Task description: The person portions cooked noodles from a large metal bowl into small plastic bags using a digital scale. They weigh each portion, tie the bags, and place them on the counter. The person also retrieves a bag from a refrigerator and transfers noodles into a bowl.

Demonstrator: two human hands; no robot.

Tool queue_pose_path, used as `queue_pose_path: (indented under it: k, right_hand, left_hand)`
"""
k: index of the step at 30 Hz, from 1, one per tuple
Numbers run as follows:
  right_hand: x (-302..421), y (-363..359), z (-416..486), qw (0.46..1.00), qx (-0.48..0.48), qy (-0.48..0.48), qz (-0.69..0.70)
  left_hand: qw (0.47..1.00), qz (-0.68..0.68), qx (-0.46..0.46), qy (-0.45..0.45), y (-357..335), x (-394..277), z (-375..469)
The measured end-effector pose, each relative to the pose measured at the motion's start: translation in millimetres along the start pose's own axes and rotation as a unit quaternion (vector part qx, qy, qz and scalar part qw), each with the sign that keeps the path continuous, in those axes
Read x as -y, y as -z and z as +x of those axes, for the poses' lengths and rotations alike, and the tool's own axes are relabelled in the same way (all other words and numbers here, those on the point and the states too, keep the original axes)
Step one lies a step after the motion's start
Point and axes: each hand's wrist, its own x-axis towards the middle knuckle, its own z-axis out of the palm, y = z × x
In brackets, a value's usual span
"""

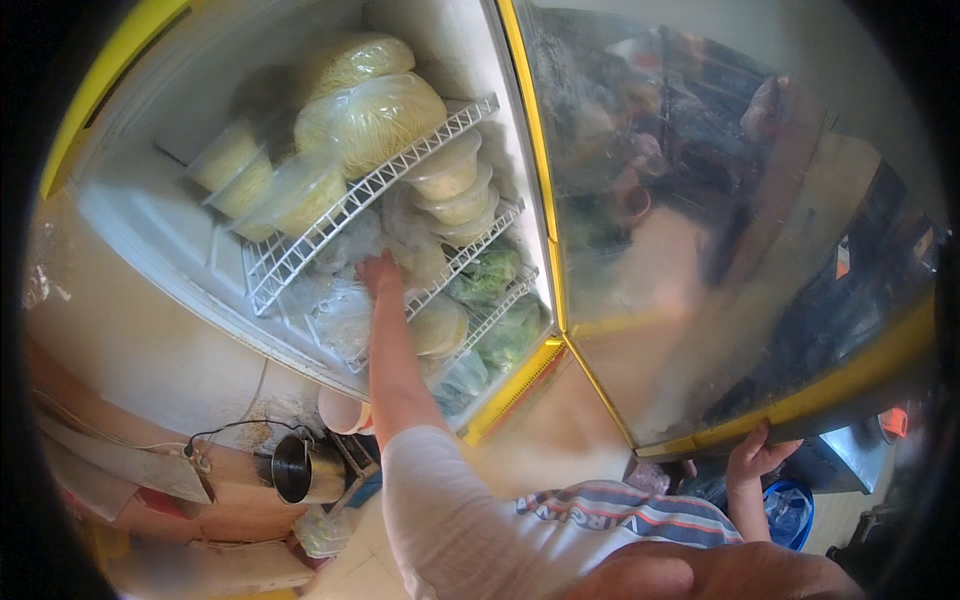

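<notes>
Inside an upright refrigerator, my left hand (380, 271) reaches onto the middle wire shelf (465, 259). Its fingers touch clear plastic bags (341, 319) there; whether they grip one is hard to see. On the upper wire shelf (375, 180) rest large clear bags of pale noodles (382, 120) and lidded plastic tubs (307, 195) with similar contents. More round tubs (450, 191) are stacked under that shelf at the right. My right hand (754, 454) holds the lower edge of the yellow-framed glass door (795, 416), which stands swung out.
Bagged green vegetables (487, 274) and another tub (439, 328) lie on the lower levels. A metal pot (307, 469) and a pale bucket (343, 410) stand on the left outside the refrigerator. Below the door are a blue-rimmed bin (789, 514) and a silvery box (844, 457).
</notes>
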Motion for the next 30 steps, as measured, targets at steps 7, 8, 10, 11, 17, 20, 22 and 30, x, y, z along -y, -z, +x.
queue_pose_path:
  k: [7, 8, 10, 11, 17, 20, 22, 30]
  right_hand:
    - [-2.8, 5.0, 0.2, 0.999, 0.028, -0.006, 0.044]
    - [-5.9, 5.2, 0.1, 0.999, 0.020, -0.008, 0.044]
    - [-12.9, 6.1, -0.3, 1.000, -0.001, 0.002, 0.027]
    - [-14.2, 7.0, -3.0, 0.996, -0.001, -0.029, 0.085]
    - [-9.7, 20.0, -10.9, 0.991, 0.081, -0.047, 0.092]
    - [-0.1, 43.1, -4.0, 0.950, 0.264, 0.002, 0.165]
    - [3.6, 55.4, 4.4, 0.904, 0.355, 0.083, 0.221]
    - [-25.8, 103.4, -23.4, 0.845, 0.440, 0.107, 0.286]
  left_hand:
    - [0.931, -0.113, -0.287, -0.196, 29.9, -42.4, -141.9]
    - [0.920, -0.157, -0.267, -0.239, 31.6, -53.5, -181.4]
    - [0.883, -0.358, -0.193, -0.236, 38.2, -83.7, -256.7]
    - [0.894, -0.344, -0.157, -0.240, 48.7, -93.5, -288.9]
    - [0.833, -0.428, -0.054, -0.348, 148.5, -145.5, -410.4]
    - [0.764, -0.491, -0.004, -0.418, 193.4, -157.7, -458.0]
    - [0.744, -0.471, 0.021, -0.474, 213.4, -155.5, -479.2]
    - [0.936, -0.303, -0.167, -0.074, 228.3, -88.6, -485.5]
